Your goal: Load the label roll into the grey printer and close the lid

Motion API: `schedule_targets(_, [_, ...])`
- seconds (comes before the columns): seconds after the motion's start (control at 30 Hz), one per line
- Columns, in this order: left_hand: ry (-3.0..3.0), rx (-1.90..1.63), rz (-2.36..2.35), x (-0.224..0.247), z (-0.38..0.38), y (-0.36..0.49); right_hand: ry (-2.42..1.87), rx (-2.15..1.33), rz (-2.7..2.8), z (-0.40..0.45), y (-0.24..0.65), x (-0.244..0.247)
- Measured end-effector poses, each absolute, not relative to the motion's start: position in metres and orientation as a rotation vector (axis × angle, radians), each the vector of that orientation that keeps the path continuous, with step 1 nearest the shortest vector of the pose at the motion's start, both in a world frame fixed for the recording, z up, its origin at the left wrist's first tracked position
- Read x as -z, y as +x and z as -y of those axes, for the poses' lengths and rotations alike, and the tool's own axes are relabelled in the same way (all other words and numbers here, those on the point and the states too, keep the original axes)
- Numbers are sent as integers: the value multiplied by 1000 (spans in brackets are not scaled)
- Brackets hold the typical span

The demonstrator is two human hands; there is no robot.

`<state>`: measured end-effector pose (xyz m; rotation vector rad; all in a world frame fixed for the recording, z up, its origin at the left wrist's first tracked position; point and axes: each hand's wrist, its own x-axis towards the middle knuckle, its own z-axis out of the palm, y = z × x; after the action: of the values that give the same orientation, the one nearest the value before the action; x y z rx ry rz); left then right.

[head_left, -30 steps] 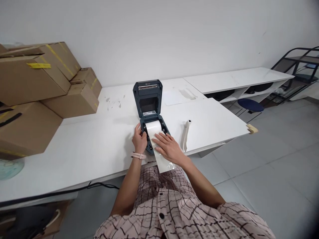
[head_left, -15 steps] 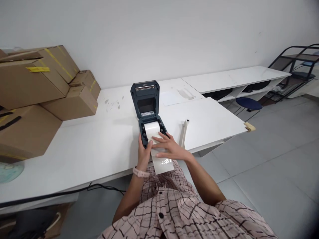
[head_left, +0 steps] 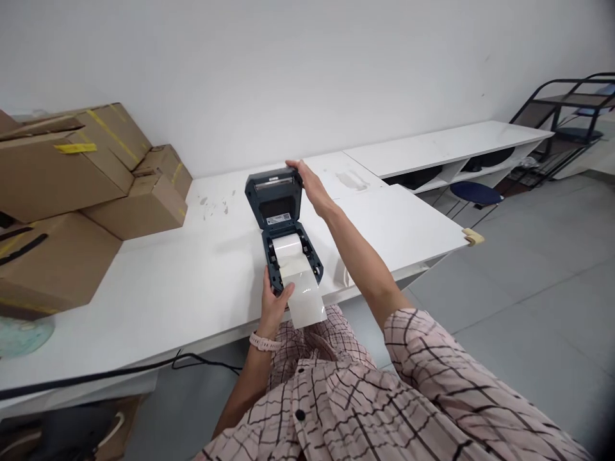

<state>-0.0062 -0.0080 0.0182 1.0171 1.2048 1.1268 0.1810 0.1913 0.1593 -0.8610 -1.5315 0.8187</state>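
A dark label printer (head_left: 313, 257) stands near the table's front edge, its lid (head_left: 275, 209) raised on the far side. Inside lies a white label roll (head_left: 287, 244), and its label strip (head_left: 307, 307) runs out over the front and hangs past the table edge. My left hand (head_left: 273, 306) grips the printer's front left corner, the thumb on top by the strip. My right hand (head_left: 311, 187) is closed around the top right edge of the lid; some of its fingers are hidden behind the lid.
Cardboard boxes (head_left: 62, 173) are stacked on the left of the white table (head_left: 216, 282). Part of a paper strip (head_left: 346, 276) shows beside my right forearm. A black cable (head_left: 120, 371) runs along the front edge. A blue stool (head_left: 475, 193) stands at the right.
My right hand has left the label strip and moved up and away to the lid, which now tilts slightly nearer. My left hand stays on the printer's front corner.
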Motion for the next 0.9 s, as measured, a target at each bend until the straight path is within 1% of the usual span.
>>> schedule_targets(0.1, [994, -1157, -1126, -13, 7, -13, -856, -736, 1448, -118, 188, -130])
schedule_targets(0.2, [931, -1232, -1125, -15, 3, -21, -925, -770, 1415, -60, 189, -88])
schedule_targets(0.3, [942, -1272, -1210, -24, -3, -21, -1057, -1043, 1201, -35, 183, -47])
schedule_targets(0.4, [972, -1234, -1261, -32, -9, -12, -1071, -1384, 912, -31, 177, -24])
schedule_targets(0.47, [991, -1204, -1221, -34, -10, -6, -1046, -1495, 851, -32, 176, -20])
schedule_targets(0.6, [1016, -1231, -1176, -33, -8, 2, -1054, -1559, 918, -31, 185, -24])
schedule_targets(0.77, [1032, -1298, -1192, -24, -7, 3, -1058, -1524, 957, -31, 188, -23])
schedule_targets(0.9, [1097, -1348, -1254, -12, -11, 2, -1079, -1427, 961, -31, 182, -16])
